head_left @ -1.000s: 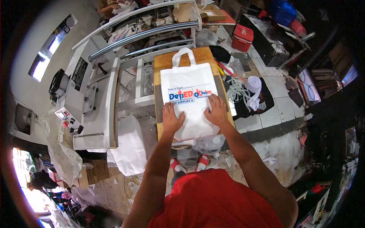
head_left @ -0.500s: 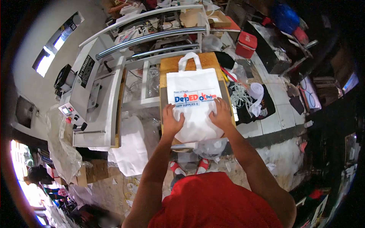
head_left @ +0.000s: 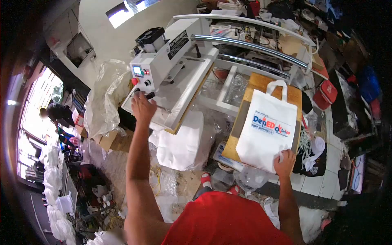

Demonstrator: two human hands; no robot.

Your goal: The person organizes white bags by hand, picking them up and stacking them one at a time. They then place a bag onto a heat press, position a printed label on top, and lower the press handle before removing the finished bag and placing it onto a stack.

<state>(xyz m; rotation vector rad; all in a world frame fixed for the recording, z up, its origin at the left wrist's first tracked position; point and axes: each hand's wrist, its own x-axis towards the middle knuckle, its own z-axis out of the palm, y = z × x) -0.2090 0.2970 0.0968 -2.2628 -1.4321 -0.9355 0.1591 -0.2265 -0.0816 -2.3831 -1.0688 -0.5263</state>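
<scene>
Big white press machine (head_left: 175, 65) up on the left, swung away from the wooden bench (head_left: 261, 83). Could come down or swing over with a hand under it, and could burn or pinch. Left hand (head_left: 143, 107) up at the front of the machine, fingers curled on a dark handle (head_left: 149, 96), holding it. White bag (head_left: 267, 128) flat on the bench, a bit crooked, could slide or wrinkle and get a bad print. Right hand (head_left: 284, 161) on the near corner of the bag, pressing down; cannot tell if pinching it. Heaps of clear plastic (head_left: 104, 98) by the machine, could catch or melt. White cloth pile (head_left: 179, 143) under the machine edge. White straps (head_left: 304, 145) beside the bench, could tangle. Red box (head_left: 326, 93) on the floor behind, near the feet path, easy to trip on.
</scene>
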